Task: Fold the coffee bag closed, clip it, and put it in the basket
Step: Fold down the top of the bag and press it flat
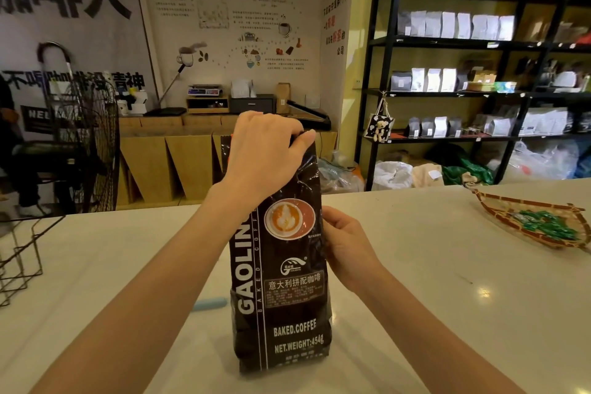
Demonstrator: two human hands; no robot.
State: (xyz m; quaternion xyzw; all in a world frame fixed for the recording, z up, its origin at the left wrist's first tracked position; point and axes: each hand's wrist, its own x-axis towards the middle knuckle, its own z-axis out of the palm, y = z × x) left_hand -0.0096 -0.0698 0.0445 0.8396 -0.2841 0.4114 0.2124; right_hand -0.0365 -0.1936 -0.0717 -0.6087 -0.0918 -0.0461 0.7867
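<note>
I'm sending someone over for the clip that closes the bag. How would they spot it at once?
Start at the white counter and the tall dark coffee bag standing upright on it, held by both hands. Just left of the bag's lower half, partly hidden behind it, lies a small pale blue clip, flat on the counter. It is the only blue thing there; the wire basket stands farther left.

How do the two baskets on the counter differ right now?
The wire basket at the left edge is dark open metal frame; the woven basket at the right is tan wicker. The woven basket is shallow and holds green packets; the wire basket looks deeper, with nothing visible inside. Both sit on the white counter.
</note>
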